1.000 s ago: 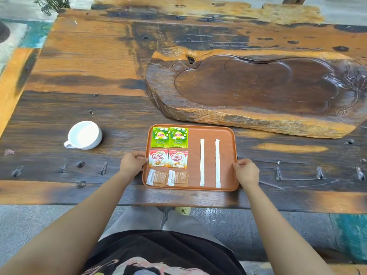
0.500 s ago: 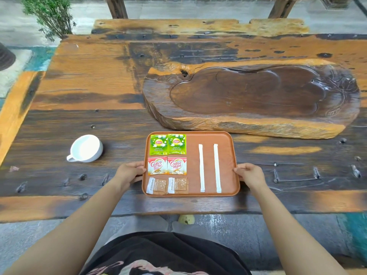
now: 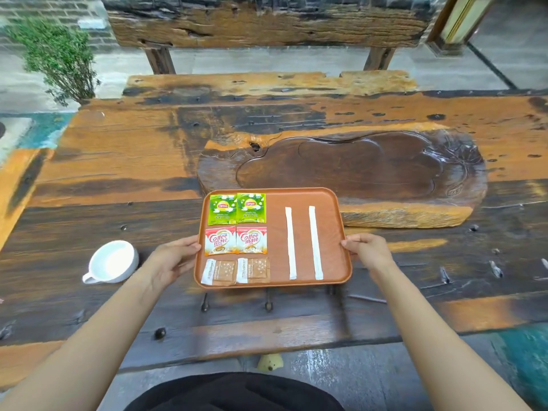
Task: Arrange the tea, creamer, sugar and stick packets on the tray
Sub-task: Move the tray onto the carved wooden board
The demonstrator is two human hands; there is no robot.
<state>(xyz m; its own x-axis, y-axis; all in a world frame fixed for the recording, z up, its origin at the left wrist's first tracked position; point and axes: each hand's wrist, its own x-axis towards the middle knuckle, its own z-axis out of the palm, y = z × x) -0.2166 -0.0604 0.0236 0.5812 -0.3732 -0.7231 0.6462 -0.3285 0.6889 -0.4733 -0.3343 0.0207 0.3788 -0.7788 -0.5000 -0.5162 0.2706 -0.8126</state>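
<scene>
An orange-brown tray [image 3: 335,232] lies on the wooden table. In its left half sit two green tea packets [image 3: 236,208] at the far end, two red and white creamer packets [image 3: 236,240] in the middle, and two brown sugar packets [image 3: 236,271] nearest me. Two long white stick packets [image 3: 303,242] lie side by side in its right half. My left hand [image 3: 172,259] grips the tray's left rim. My right hand [image 3: 367,250] grips the right rim.
A white cup [image 3: 112,261] stands on the table left of the tray. A large carved dark wooden slab [image 3: 355,173] lies just beyond the tray. A wooden bench [image 3: 267,22] and a green plant [image 3: 56,57] are past the table's far edge.
The tray has moved away from the table's near edge toward the carved slab, both hands still on its rims. The view has tilted up, showing the bench and plant.
</scene>
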